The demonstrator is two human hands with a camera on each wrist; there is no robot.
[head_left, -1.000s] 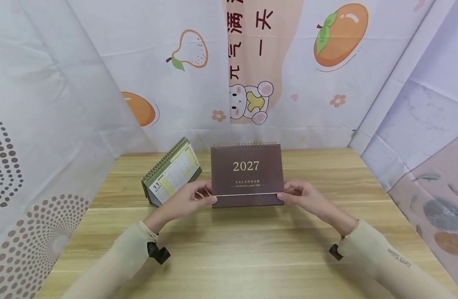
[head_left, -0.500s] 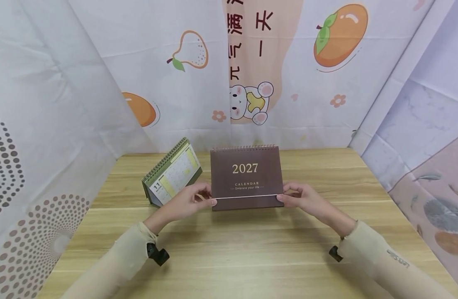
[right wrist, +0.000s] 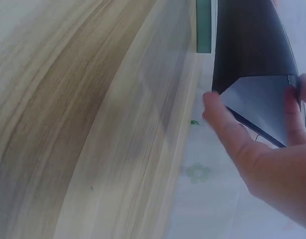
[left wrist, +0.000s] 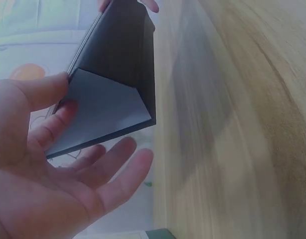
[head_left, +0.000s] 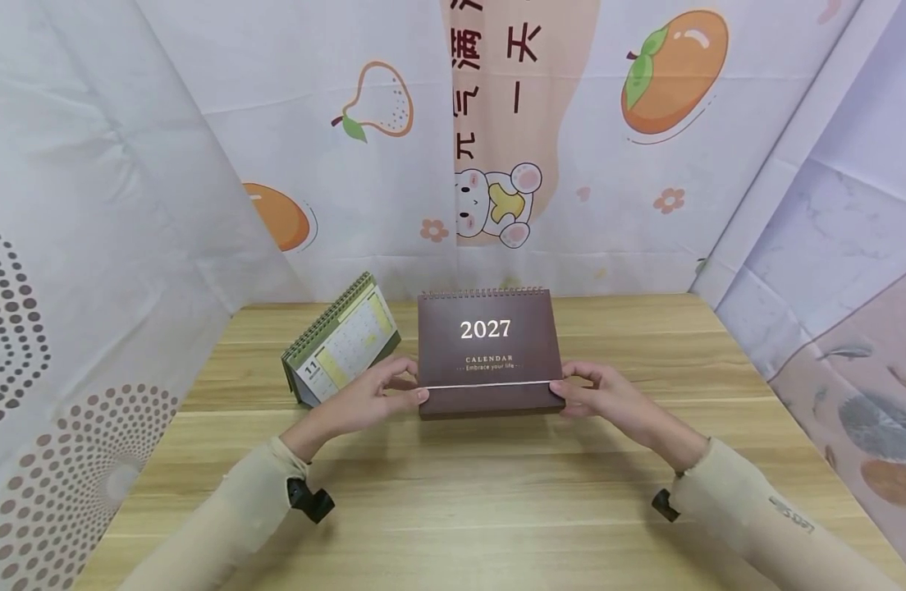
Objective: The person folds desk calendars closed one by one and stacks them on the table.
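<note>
Both hands are on it: the brown calendar (head_left: 490,349) stands tent-like over the middle of the table (head_left: 460,501), wire rings (head_left: 482,293) uppermost, and its shadow suggests it is lifted, though whether the back edge touches wood is hard to tell. Left hand (head_left: 363,400) has a narrow pinch on one side, thumb in front, index finger tucked inside the hollow end, the other fingers (left wrist: 125,181) splayed loose beneath. Right hand (head_left: 619,400) mirrors it, thumb in front and a finger tucked inside, another stretched towards the base corner. Here's the danger: such edge grips give little hold, so if one thumb eases first, that side probably dips and the whole thing twists. Watch those thumbs at the pale line (head_left: 490,384), too; a sideways slide there could drag the cover up and bend it. Squeeze too hard and the tent may fold inwards; lower it crooked and one corner lands early. And just beside the left hand sits the green calendar (head_left: 357,332), contact impossible to judge; a careless outward sweep of those loose fingers or knuckles could knock it askew.
</note>
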